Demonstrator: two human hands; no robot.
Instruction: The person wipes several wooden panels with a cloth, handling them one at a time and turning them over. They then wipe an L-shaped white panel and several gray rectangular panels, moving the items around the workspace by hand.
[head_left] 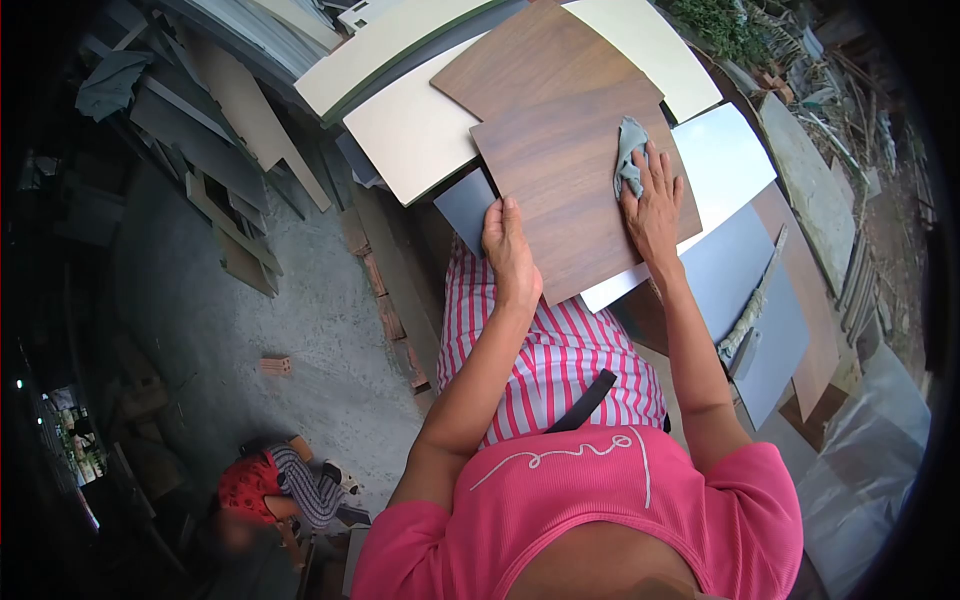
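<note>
A brown wood-grain panel (570, 190) lies in front of me, its near corner over my lap. My left hand (512, 250) is closed on its left edge, thumb on top; the other fingers are partly hidden. On the panel's right part, my right hand (655, 210) lies with fingers stretched out, pressing a crumpled grey-blue cloth (630, 155) under its thumb and index finger. Another brown panel (545, 60) lies at the far side, partly covered by the first. Beside my left hand, a small dark grey panel piece (465, 208) sticks out.
Cream boards (410, 130) and a white board (725, 165) lie around the brown panels. Grey-blue sheets (770, 310) rest at the right. More boards (190, 130) lean at the left above the concrete floor (310, 350). A person in red (250, 485) is bent over at lower left.
</note>
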